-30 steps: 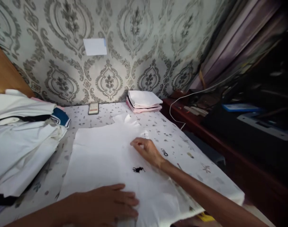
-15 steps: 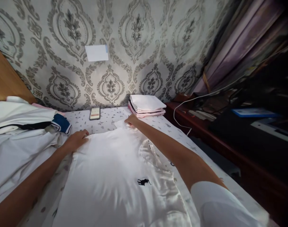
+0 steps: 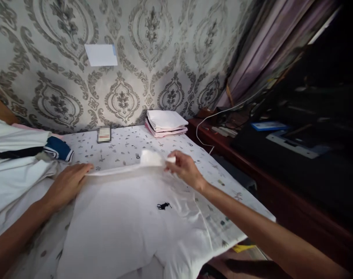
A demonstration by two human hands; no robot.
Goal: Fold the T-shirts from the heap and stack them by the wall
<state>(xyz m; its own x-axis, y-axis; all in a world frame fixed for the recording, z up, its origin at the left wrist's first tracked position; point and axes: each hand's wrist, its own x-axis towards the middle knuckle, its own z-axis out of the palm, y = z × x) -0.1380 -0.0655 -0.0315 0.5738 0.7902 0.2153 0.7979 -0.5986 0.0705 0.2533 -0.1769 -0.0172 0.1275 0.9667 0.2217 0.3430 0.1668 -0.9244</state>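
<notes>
A white shirt (image 3: pixel 115 217) with a small black horse-and-rider emblem lies spread on the bed in front of me. At its far left corner, my left hand (image 3: pixel 69 182) is closed on the edge, thumb side partly hidden. My right hand (image 3: pixel 184 168) pinches the shirt beside its collar (image 3: pixel 151 158), which stands up a little off the bed. Between both hands the far edge runs taut and slightly raised. The shirt's right part is wrinkled and reaches the bed's near edge.
Folded white and pink clothes (image 3: pixel 166 122) are stacked by the patterned wall. A phone-like device (image 3: pixel 104 134) lies left of them. Loose white garments (image 3: pixel 16 139) and a blue piece with striped trim (image 3: pixel 59 148) are heaped at left. A dark red desk (image 3: pixel 204 124) with a white cable stands right.
My right hand has come nearer and to the right with the collar area, lifting the far edge. My left hand has shifted slightly nearer. The camera view has turned right.
</notes>
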